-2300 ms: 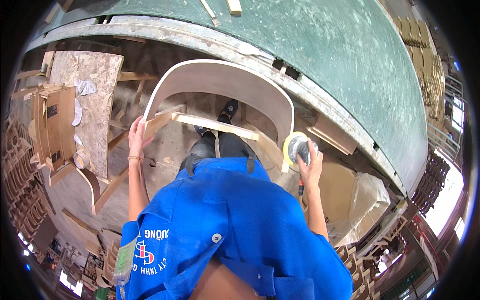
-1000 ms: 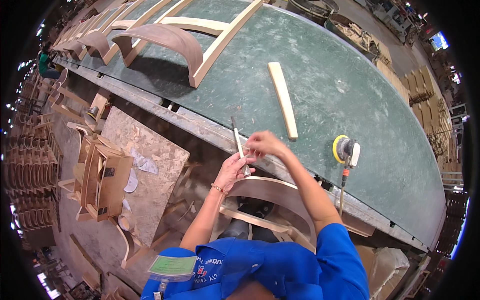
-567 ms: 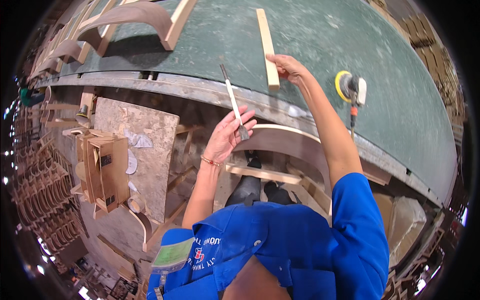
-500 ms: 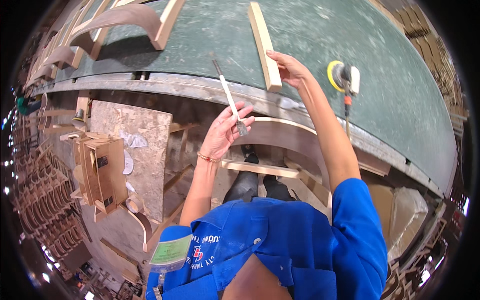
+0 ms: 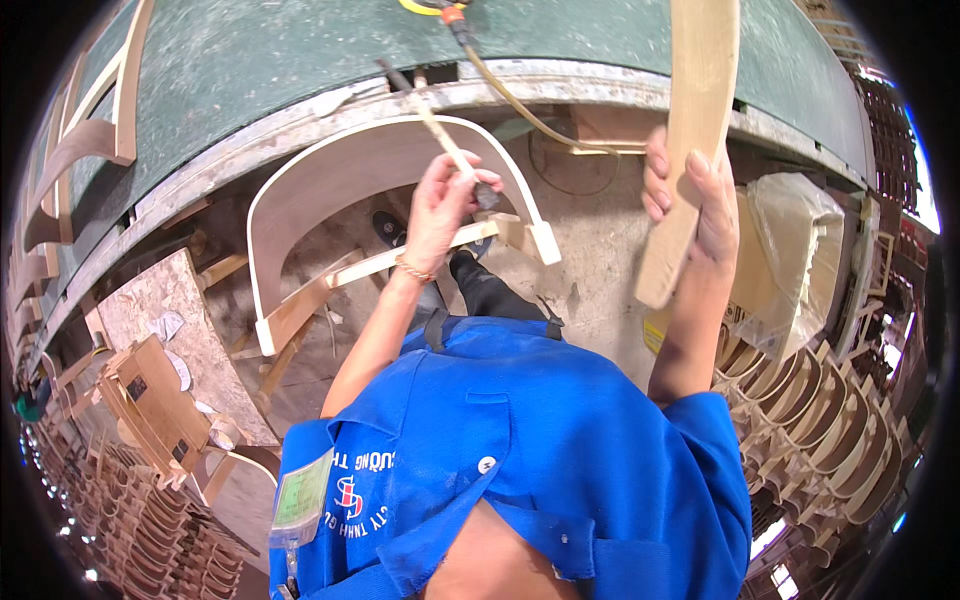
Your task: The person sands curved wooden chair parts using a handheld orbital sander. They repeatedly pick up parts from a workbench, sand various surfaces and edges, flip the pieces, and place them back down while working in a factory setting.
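Note:
My left hand (image 5: 447, 205) is closed around a slim stick-like tool (image 5: 436, 128) with a pale middle and dark ends. Its narrow dark end points toward the green workbench (image 5: 300, 75). On the right, my right hand (image 5: 700, 200) grips a pale wooden bar (image 5: 703, 90), thumb on one face and fingers on the edge. The bar is raised in front of the bench, its far end cut off by the top of the view. Below my left hand stands a curved wooden frame (image 5: 322, 180) with straight rails, apart from the bar.
A sander's hose (image 5: 520, 108) hangs over the bench edge; only a sliver of its yellow pad shows. To the left are a wooden box (image 5: 158, 405) and a worn board (image 5: 165, 320). A plastic-wrapped package (image 5: 795, 240) and stacked curved parts (image 5: 825, 420) stand right.
My right hand has lifted the wooden bar off the bench and brought it right and nearer me. My left hand keeps the slim tool. The view has swung right.

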The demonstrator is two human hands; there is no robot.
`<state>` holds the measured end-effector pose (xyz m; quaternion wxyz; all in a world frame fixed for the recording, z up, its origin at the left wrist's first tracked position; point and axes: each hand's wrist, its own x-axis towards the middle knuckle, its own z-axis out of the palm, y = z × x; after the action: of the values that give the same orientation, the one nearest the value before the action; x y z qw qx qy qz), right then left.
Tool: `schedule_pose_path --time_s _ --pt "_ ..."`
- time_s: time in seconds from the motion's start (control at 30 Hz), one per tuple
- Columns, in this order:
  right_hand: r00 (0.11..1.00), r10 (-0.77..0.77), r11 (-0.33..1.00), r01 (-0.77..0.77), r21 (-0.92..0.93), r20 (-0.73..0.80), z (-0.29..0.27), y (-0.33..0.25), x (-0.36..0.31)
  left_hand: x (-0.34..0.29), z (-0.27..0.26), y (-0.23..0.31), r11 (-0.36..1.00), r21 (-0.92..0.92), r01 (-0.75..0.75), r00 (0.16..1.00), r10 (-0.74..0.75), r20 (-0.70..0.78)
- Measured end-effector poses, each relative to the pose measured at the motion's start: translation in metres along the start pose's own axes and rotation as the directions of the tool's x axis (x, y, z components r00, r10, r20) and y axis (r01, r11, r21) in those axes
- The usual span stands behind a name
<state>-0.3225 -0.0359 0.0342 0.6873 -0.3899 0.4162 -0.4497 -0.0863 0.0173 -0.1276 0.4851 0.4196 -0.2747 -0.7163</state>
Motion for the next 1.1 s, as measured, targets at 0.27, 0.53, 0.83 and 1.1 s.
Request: schedule_pose_path --time_s 0.27,0.53,0.83,1.1 --pt "0.860 -0.100 0.974 -0.017 -0.225 -0.500 -0.085 0.014 -0.098 0.018 0.036 -0.097 0.989 0.144 -0.029 0.993 0.012 0.117" --pt "0.880 -0.140 0.956 0.001 -0.293 -0.453 -0.090 0.012 -0.119 0.020 0.037 -0.110 0.984 0.178 -0.024 0.991 0.001 0.133" --pt "0.933 -0.072 0.956 -0.036 -0.290 -0.352 -0.076 0.013 -0.119 0.023 0.035 -0.109 0.980 0.198 -0.036 0.988 0.005 0.154" --pt "0.968 -0.074 0.817 -0.078 -0.572 -0.238 -0.053 0.005 -0.114 0.021 0.036 -0.100 0.924 0.372 -0.084 0.981 0.011 0.195"
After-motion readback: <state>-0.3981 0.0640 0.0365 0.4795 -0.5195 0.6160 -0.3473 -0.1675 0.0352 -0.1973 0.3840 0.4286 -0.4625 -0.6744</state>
